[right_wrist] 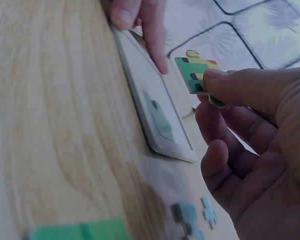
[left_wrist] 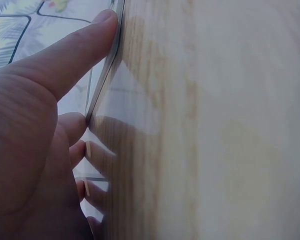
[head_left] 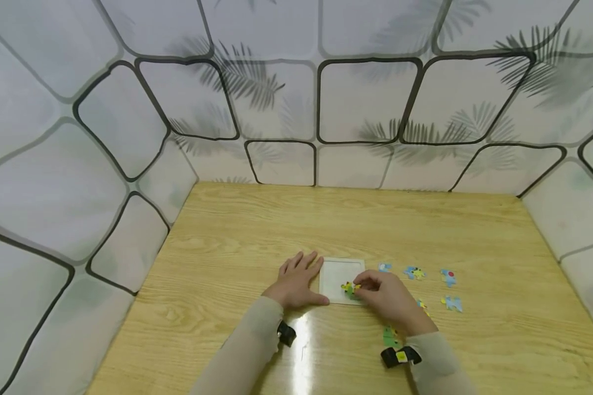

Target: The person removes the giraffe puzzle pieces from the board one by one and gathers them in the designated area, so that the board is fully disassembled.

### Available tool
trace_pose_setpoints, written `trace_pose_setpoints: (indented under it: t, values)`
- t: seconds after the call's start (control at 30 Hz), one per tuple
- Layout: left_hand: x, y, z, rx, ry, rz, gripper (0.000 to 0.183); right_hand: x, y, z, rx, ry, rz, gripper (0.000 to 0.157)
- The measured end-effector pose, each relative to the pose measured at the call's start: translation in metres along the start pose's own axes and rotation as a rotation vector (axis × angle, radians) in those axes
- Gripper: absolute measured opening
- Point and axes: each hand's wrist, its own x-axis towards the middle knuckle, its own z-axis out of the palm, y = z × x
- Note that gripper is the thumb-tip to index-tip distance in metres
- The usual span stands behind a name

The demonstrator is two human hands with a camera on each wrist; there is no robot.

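Note:
My right hand (head_left: 386,296) pinches a green and yellow jigsaw piece (right_wrist: 195,75) between thumb and fingers, held above a white puzzle tray (head_left: 332,277). In the right wrist view the piece is clear of the tray, and its reflection shows in the tray's glossy floor. My left hand (head_left: 296,281) lies with fingers spread at the tray's left side. Its thumb (left_wrist: 97,32) and index finger touch the tray's edge in the left wrist view.
Right of the tray lie several loose jigsaw pieces, among them a blue one with a red spot (head_left: 448,277), a pale blue one (head_left: 453,303) and a green one (head_left: 390,336) near my right wrist. Patterned fabric walls (head_left: 277,109) border the wooden table (head_left: 227,230).

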Motion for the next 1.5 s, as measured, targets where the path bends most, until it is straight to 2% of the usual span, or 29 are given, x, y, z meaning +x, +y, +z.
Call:
trace_pose_setpoints:
  t: [0.17, 0.23, 0.37, 0.53, 0.67, 0.9, 1.13, 1.5]
  values:
    - [-0.001, 0.002, 0.002, -0.026, -0.01, 0.019, 0.102, -0.018, 0.01, -0.025, 0.046, 0.055, 0.012, 0.018]
    - [-0.002, 0.002, 0.003, -0.037, -0.013, 0.02, 0.101, -0.027, 0.015, -0.035, 0.073, 0.074, 0.049, 0.022]
    - [-0.002, 0.001, 0.002, -0.034, -0.002, 0.013, 0.102, -0.043, 0.022, -0.053, 0.038, 0.1, 0.119, 0.03]
    - [-0.002, 0.0, 0.0, -0.035, -0.006, 0.015, 0.102, -0.065, 0.031, -0.07, -0.007, 0.068, 0.198, 0.033]
    - [-0.001, 0.0, -0.001, -0.038, -0.003, 0.015, 0.102, -0.077, 0.041, -0.08, -0.038, 0.001, 0.237, 0.03]
    - [-0.001, 0.0, -0.002, -0.037, -0.002, 0.016, 0.102, -0.09, 0.053, -0.084, -0.178, -0.078, 0.259, 0.018]
    - [-0.002, 0.002, -0.003, -0.038, -0.007, 0.013, 0.102, -0.091, 0.047, -0.08, -0.312, -0.039, 0.235, 0.007]
    - [-0.003, 0.001, -0.003, -0.042, -0.013, 0.013, 0.103, -0.089, 0.047, -0.079, -0.327, -0.044, 0.24, 0.005]
